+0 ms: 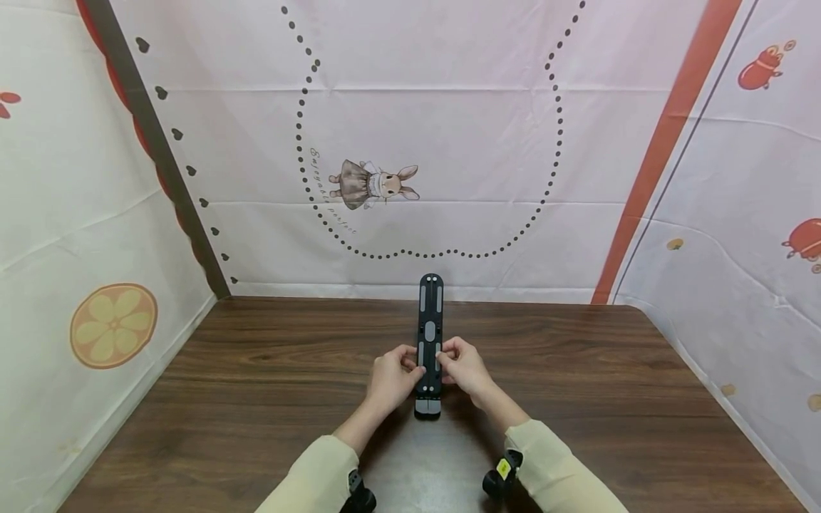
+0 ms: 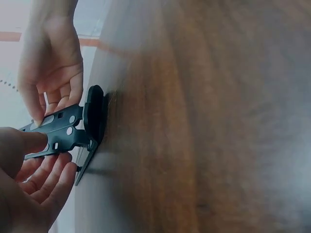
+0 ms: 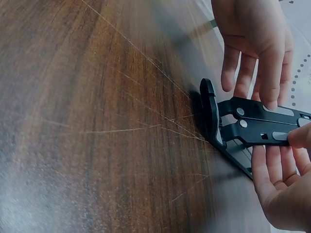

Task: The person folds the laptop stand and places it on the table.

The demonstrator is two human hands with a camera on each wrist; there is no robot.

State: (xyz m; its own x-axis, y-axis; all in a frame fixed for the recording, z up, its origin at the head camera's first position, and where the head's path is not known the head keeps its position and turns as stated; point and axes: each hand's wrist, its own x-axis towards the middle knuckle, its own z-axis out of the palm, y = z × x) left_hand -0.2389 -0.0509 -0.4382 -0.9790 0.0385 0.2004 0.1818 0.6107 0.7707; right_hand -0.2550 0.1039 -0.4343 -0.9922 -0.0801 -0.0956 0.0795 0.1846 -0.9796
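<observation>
A folded black laptop stand with grey pads points away from me near the middle of the table. My left hand pinches its left edge, thumb on top and fingers beneath. From the other side my right hand grips the right edge in the same way. Up close in the left wrist view, the stand's body is raised at a tilt above a lower leg. Its near end has an upturned lip, low over the wood in the right wrist view.
The dark wooden table has a rounded far right corner. White printed cloth hangs behind it and on both sides. Black wrist cameras, one of them on the right wrist, sit by the cream sleeves.
</observation>
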